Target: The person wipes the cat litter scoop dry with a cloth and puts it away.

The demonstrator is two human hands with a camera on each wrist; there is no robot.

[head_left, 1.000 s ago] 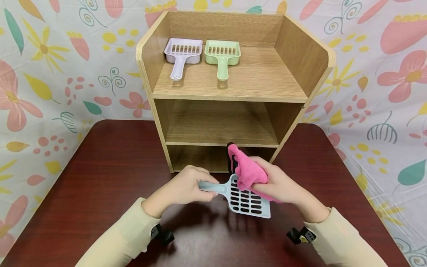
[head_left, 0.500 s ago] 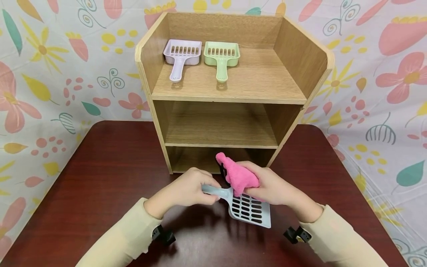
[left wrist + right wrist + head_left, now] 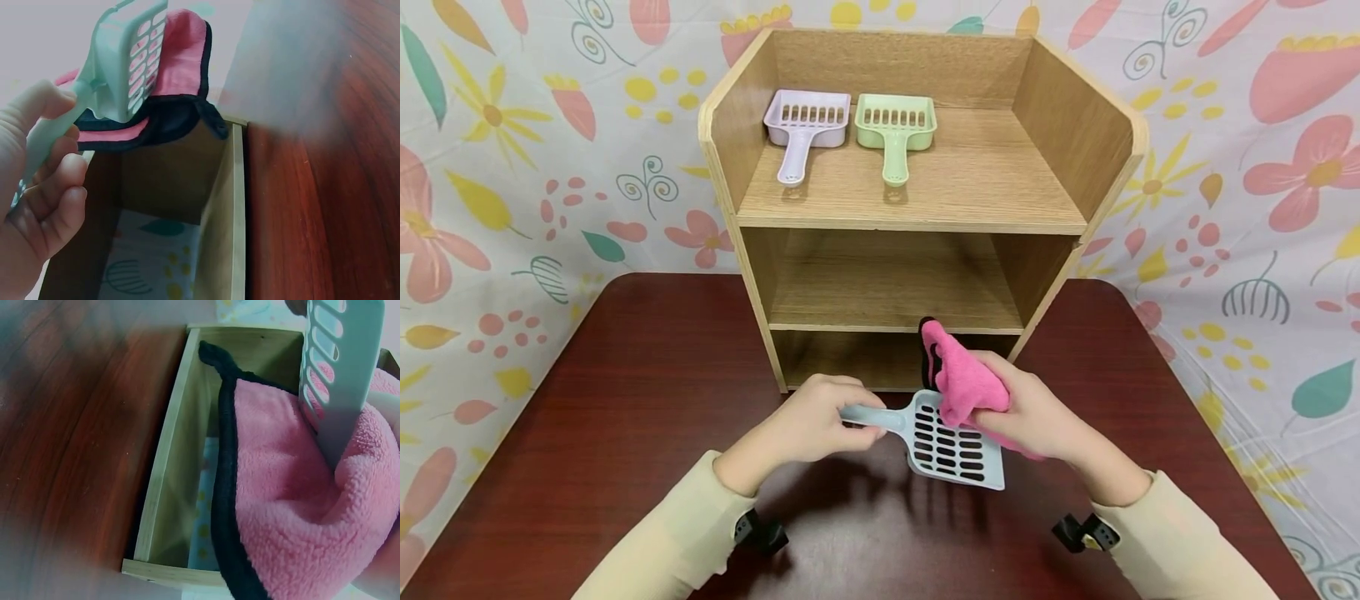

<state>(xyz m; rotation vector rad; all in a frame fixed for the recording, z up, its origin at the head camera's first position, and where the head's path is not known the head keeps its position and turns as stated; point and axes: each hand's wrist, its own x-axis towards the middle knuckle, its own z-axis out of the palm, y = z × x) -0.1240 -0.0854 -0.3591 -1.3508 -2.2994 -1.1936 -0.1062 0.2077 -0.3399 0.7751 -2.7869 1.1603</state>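
Note:
My left hand [image 3: 823, 419] grips the handle of a light blue-grey litter scoop [image 3: 951, 462], its slotted blade pointing right above the table. In my right hand [image 3: 1037, 412] is a bunched pink cloth [image 3: 966, 383] with black edging, laid over the blade's far side. The left wrist view shows thumb and fingers around the handle of the scoop [image 3: 119, 69], with the cloth [image 3: 184, 56] behind the slots. From the right wrist, the fleecy cloth [image 3: 275, 469] folds against the scoop's blade [image 3: 350, 375]; most of the right hand is hidden there.
A wooden shelf unit [image 3: 895, 221] stands on the dark red table [image 3: 625, 417], just beyond my hands. On its top level lie a lilac scoop [image 3: 801, 133] and a green scoop [image 3: 895, 133]. A flower-patterned curtain [image 3: 512, 167] hangs behind and at the sides.
The cloth slid left toward the handle, then back right and away along the blade. The scoop tilted slightly and returned. My left hand keeps its hold on the handle.

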